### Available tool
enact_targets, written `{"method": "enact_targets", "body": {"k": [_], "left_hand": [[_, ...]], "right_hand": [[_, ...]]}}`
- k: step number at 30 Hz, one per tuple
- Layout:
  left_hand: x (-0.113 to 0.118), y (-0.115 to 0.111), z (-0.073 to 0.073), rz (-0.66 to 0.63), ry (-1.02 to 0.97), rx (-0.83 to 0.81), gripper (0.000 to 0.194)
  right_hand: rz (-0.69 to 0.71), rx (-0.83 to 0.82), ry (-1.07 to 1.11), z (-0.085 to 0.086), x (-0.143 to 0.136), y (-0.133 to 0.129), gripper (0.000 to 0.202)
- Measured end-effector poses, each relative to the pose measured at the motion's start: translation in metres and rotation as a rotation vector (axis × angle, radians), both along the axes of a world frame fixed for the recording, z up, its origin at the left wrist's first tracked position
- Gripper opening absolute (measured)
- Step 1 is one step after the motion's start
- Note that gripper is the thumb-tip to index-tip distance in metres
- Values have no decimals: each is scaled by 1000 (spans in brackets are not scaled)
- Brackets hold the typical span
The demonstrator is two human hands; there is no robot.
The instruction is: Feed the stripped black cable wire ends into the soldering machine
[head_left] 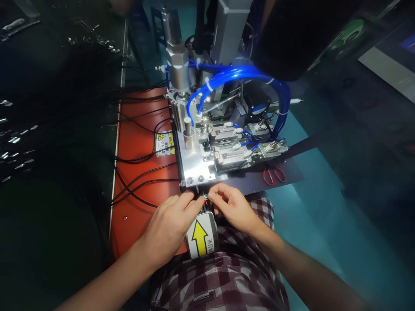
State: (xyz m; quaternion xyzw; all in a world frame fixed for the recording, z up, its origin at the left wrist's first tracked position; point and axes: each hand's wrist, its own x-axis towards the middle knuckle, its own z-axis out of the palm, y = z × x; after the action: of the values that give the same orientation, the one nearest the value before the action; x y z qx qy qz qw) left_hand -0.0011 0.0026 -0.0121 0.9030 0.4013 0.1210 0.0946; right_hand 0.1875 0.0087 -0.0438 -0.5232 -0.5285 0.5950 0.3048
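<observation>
My left hand (173, 220) and my right hand (231, 207) meet in front of the machine's metal plate (192, 166), fingertips nearly touching. Both are closed in a pinch around a small bunch of thin coloured wires (205, 198), with red and pale strands showing between them. How the wires run beneath the fingers is hidden. Just below my fingertips is a white block with a yellow arrow label (200, 237). The bench machine (227, 138), with metal cylinders and blue air tubes (240, 73), stands directly beyond my hands.
Black cables (142, 177) cross the orange-red bench surface (132, 233) at left, beside a yellow-and-white warning label (165, 144). Red-handled scissors (274, 176) lie right of the machine. Dark bundles of cables with shiny ends (19, 147) fill the far left.
</observation>
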Motion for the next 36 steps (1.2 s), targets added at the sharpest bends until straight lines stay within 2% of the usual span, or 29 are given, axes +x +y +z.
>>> {"method": "enact_targets", "body": {"k": [10, 16, 21, 24, 26, 28, 32, 36], "left_hand": [[0, -1, 0, 11, 25, -14, 31], [0, 0, -1, 11, 26, 3, 31], [3, 0, -1, 29, 19, 26, 29], [4, 0, 0, 44, 8, 28, 27], [4, 1, 1, 37, 1, 32, 28], [3, 1, 0, 18, -6, 39, 30], [1, 0, -2, 1, -12, 46, 31], [1, 1, -3, 13, 9, -4, 30]], "right_hand": [[11, 82, -105, 3, 0, 0, 16], [17, -88, 44, 2, -2, 2, 18], [-55, -2, -83, 6, -6, -1, 17], [-19, -135, 32, 6, -5, 1, 21], [-12, -164, 77, 5, -3, 2, 22], [-57, -89, 7, 3, -2, 2, 20], [-143, 162, -196, 3, -8, -4, 15], [-155, 402, -335, 8, -15, -8, 13]]}}
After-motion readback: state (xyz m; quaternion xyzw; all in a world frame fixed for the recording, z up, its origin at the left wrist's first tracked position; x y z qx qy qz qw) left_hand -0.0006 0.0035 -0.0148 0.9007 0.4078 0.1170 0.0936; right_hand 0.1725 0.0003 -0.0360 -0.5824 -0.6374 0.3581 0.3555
